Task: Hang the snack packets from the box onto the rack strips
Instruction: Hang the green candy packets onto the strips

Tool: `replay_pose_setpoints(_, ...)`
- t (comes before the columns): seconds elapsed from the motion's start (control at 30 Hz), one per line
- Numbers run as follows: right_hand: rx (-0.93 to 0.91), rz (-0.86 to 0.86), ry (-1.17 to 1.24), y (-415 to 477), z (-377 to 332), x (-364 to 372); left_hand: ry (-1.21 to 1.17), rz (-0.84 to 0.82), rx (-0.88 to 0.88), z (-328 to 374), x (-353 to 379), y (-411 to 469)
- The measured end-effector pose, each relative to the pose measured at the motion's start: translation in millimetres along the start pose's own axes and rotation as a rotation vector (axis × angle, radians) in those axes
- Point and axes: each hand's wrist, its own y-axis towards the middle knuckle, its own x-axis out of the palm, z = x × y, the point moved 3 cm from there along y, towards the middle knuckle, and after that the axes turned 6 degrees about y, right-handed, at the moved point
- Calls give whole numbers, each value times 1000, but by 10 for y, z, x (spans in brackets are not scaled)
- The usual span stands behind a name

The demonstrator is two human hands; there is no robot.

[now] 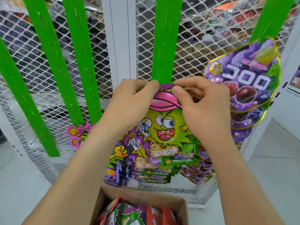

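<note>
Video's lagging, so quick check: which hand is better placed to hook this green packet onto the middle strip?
Probably the left hand: its thumb pinches the packet directly under the strip; the right hand pinches slightly lower, off to the side.

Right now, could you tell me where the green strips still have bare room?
Bare: the middle green plastic strip above the left hand and right hand; the slanted green strip left of it, above the pink-edged packet; the right green strip above the purple grape pouch. Crowded: the stacked packets under the green monster packet that both hands pinch.
</note>
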Motion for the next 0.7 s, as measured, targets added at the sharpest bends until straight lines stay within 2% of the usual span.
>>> replay_pose_setpoints(0.07, -2, 44, 46, -24, -13, 36, -78, -68, -6, -23, -19, -5)
replay_pose_setpoints(0.27, 22, 94, 77, -62, -24, 88, -207, -130, -14, 2, -15, -96)
replay_pose_setpoints(0.5, -16, 90, 34, -70, -25, 119, -270, -87, -30, 25, 36, -107)
replay_pose_setpoints(0.7, -103, 36, -37, -184, 3, 100, -211, -51, 62, -76, 39, -71)
